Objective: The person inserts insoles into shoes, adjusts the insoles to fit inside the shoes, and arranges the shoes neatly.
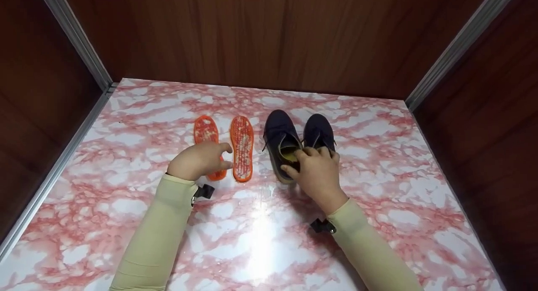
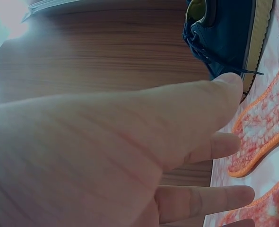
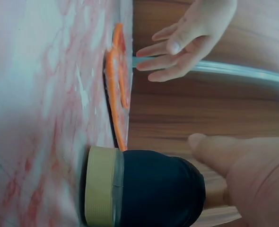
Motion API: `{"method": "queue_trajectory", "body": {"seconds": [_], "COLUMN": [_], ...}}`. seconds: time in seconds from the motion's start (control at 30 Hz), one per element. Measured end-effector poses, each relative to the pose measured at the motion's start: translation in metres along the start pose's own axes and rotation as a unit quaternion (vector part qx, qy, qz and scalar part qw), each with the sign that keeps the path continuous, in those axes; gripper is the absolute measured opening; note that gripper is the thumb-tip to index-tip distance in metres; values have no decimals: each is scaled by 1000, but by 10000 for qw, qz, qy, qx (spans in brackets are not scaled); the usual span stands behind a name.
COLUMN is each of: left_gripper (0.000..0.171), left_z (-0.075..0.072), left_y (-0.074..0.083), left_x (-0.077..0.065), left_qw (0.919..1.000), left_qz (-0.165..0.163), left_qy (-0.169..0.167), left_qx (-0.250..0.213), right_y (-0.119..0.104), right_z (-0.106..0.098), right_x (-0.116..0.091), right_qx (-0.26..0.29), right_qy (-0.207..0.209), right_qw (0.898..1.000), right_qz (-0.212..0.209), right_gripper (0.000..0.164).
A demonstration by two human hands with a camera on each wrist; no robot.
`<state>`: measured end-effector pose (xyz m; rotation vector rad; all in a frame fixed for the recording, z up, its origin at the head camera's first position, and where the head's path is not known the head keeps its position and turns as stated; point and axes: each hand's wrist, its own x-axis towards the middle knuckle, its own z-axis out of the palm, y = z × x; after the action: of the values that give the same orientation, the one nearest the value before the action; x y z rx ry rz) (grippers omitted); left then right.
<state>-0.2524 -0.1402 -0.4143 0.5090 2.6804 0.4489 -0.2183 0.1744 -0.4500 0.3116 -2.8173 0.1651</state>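
**Two insoles and two shoes side by side, a hand over each pair**

Clock directions run from the middle of the marbled surface [image 1: 92,198], 12 being the far side. A dark wooden panel [image 1: 33,97] closes in 9 to 10 o'clock, another panel [image 1: 260,34] stands across 12, and a third panel [image 1: 500,127] bounds 2 to 3; grey metal strips [image 1: 71,34] line the corners. A bright glare [image 1: 260,240] lies at 6.

At 10 o'clock lies the left insole [image 1: 206,129], orange-edged, partly hidden by the left hand [image 1: 199,160], which hangs above it, fingers loosely extended, holding nothing. The right insole [image 1: 242,150] lies at 11, unobstructed.

At 1 o'clock sits the left shoe [image 1: 278,125], dark blue and laced, toe towards 12; its opening shows a yellowish lining [image 1: 290,153]. The right shoe [image 1: 317,129], between 1 and 2, points likewise, but the right hand [image 1: 317,171] covers its opening and heel, so its inside is hidden. Whether that hand grips anything, I cannot tell.
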Motion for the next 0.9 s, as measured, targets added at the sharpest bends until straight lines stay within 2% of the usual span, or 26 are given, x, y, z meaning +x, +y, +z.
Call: {"method": "queue_trajectory", "body": {"seconds": [0.17, 0.3, 0.53, 0.9], "left_gripper": [54, 54, 54, 55], "left_z": [1, 0, 0, -1], "left_y": [0, 1, 3, 4], "left_x": [-2, -2, -1, -1], "left_qw": [10000, 9999, 9999, 9999], "left_qz": [-6, -19, -30, -1], "left_qy": [-30, -68, -115, -96], "left_qx": [-26, -97, -95, -63], "right_y": [0, 0, -1, 0], "right_z": [5, 7, 5, -5], "right_x": [-2, -3, -4, -6], "right_qx": [-26, -43, -41, -83], "right_qy": [208, 368, 484, 194], "right_qw": [9997, 9988, 9976, 9971], "right_qz": [-158, -320, -493, -738], "right_gripper": [41, 34, 32, 36]}}
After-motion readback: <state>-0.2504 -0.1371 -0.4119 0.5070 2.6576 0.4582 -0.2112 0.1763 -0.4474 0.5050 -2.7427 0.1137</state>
